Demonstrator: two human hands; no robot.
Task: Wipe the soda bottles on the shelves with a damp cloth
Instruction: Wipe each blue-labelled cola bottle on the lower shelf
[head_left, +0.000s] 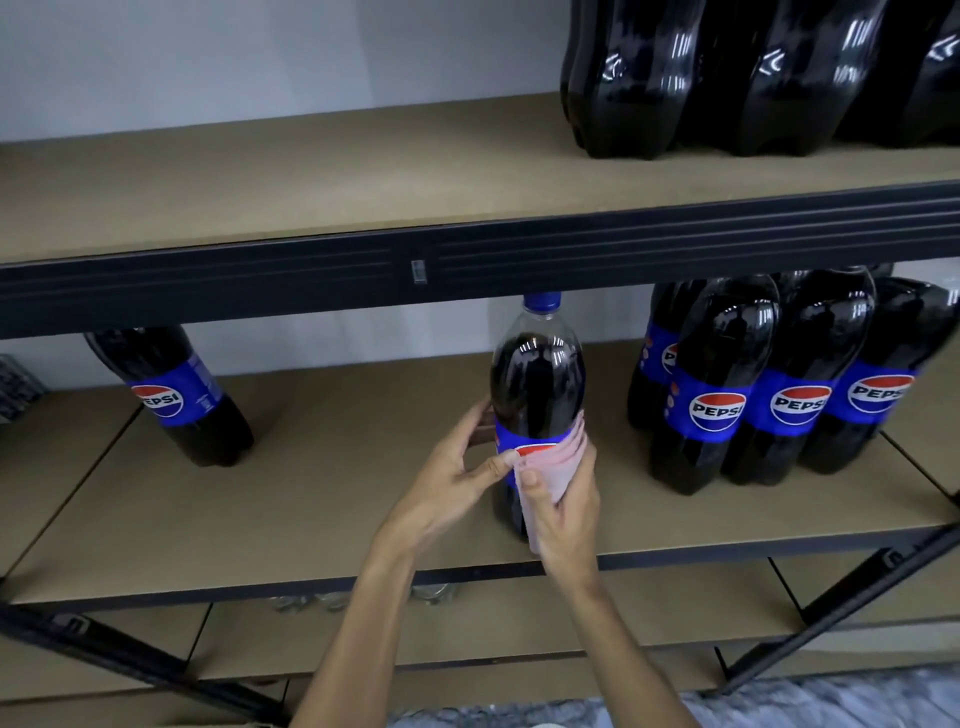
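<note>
I look down on a dark metal rack (467, 249) with brown shelf boards. The middle shelf (311, 493) carries the work, and its front edge lies just below the hands.

Above the fingers, on the upper board, stands a row of dark bottles (649, 78). To the right of the fingers, near but apart, a tight group of Pepsi bottles (779, 389) stands together. Well apart to the left of the fingers there is one lone bottle (176, 400).

Between the hands, one soda bottle (537, 379) stands upright on the middle shelf. The left hand (452, 467) grips its left side, with the fingers (498, 462) curled around the blue label. The right hand (566, 509) is clamped on a pink cloth (550, 467) and presses it around the right side of the label and the body under it. The blue cap (542, 300) is above the fingers and almost touches the beam.

I judge the task to be in its middle. This bottle is being wiped at label height; its shoulder and neck are not covered by the cloth. I cannot tell which of the other bottles are already clean, so the group on the right and the upper row probably remain.
</note>
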